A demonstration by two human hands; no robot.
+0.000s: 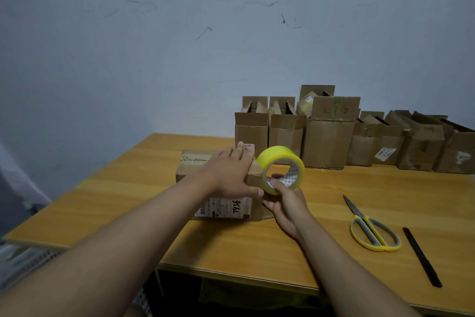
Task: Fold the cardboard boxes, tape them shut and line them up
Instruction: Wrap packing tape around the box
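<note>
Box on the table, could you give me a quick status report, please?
Left hand flat on the box, pressing it down. Right hand holds the yellow tape roll at the box's right end. Scissors lie off to the right, nothing in the way.

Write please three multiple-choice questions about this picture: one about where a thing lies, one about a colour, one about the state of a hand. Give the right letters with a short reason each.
1. Where do the scissors lie?
A. on the box
B. on the table, right of the right hand
C. on the floor

2. What colour is the roll of tape?
A. yellow
B. red
C. black

3. What does the left hand do?
A. grips the scissors
B. hangs off the table
C. presses flat on the box

Key:
1 B: they rest on the table, between the right hand and a black pen.
2 A: the roll is yellow.
3 C: straight fingers lie on the box.
</note>
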